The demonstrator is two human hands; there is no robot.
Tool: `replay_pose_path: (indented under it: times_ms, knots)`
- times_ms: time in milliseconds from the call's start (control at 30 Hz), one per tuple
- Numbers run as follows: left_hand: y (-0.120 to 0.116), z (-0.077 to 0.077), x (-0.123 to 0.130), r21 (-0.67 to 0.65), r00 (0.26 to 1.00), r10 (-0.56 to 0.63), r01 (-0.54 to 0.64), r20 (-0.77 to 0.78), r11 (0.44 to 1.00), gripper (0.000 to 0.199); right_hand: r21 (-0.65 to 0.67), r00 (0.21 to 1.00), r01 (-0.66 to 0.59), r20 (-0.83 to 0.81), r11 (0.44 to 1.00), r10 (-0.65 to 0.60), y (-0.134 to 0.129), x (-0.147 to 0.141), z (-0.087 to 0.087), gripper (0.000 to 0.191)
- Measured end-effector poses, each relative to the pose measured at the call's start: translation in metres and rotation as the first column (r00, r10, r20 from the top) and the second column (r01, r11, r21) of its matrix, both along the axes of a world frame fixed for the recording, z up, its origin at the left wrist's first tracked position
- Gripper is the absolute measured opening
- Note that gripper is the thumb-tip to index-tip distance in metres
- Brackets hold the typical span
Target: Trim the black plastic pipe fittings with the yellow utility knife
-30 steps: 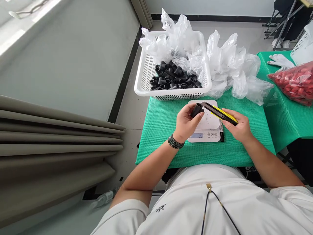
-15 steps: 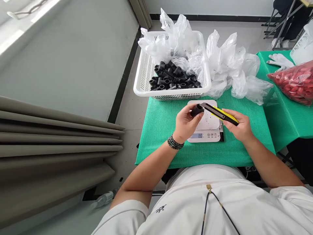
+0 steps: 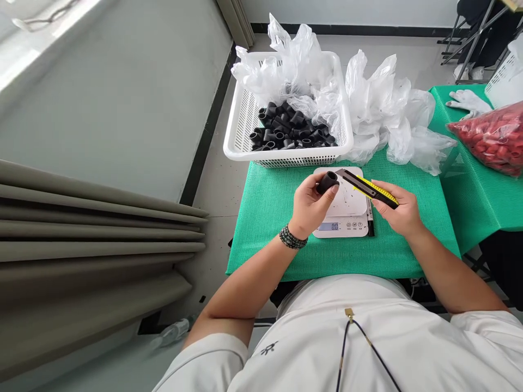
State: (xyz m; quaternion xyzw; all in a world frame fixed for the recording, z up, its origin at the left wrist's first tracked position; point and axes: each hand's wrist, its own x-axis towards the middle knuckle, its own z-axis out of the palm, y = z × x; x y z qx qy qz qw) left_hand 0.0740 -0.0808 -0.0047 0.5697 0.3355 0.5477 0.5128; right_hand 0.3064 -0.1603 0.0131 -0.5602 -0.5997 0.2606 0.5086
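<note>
My left hand [image 3: 309, 204] pinches a short black tube [image 3: 326, 183], its open end facing up and to the right. In my right hand [image 3: 398, 209] is a yellow-and-black utility knife [image 3: 370, 188], its blade tip close to the tube's rim; whether the two touch cannot be made out. Both hands are above a white digital scale [image 3: 346, 209] reading 0.0, with small dark bits on its plate. Behind it, a white basket [image 3: 288, 154] holds several black tube fittings [image 3: 286, 128] and clear plastic bags.
Crumpled clear bags [image 3: 379, 109] lie right of the basket on the green-covered table [image 3: 265, 218]. A black marker [image 3: 370, 222] lies beside the scale. On the right table are a bag of red pieces [image 3: 496, 139] and a white glove [image 3: 468, 100].
The knife blade has shifted slightly right, off the tube's opening. The tube has turned a little in my left hand.
</note>
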Motion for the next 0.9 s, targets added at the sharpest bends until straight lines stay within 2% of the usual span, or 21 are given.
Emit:
replay_pose_path:
  times_ms: [233,500,667,900]
  knots:
    - [0.000,0.001,-0.002,-0.075,1.000,-0.023,0.024,0.005,0.997,0.057,0.016,1.000,-0.026,-0.008,1.000,0.026,-0.001,-0.001,0.000,0.037]
    - [-0.002,0.008,-0.002,-0.161,0.993,-0.065,0.081,0.104,0.984,0.063,-0.018,1.000,-0.001,-0.013,1.000,0.001,0.000,0.000,0.000,0.038]
    - [-0.002,0.012,-0.001,-0.237,0.982,-0.082,0.123,0.173,0.964,0.064,-0.038,1.000,-0.004,0.001,0.999,0.004,0.000,-0.002,0.000,0.039]
    - [-0.003,0.016,-0.002,-0.276,0.973,-0.094,0.152,0.213,0.949,0.064,-0.019,0.999,-0.044,-0.020,0.999,0.044,0.000,0.000,0.001,0.037]
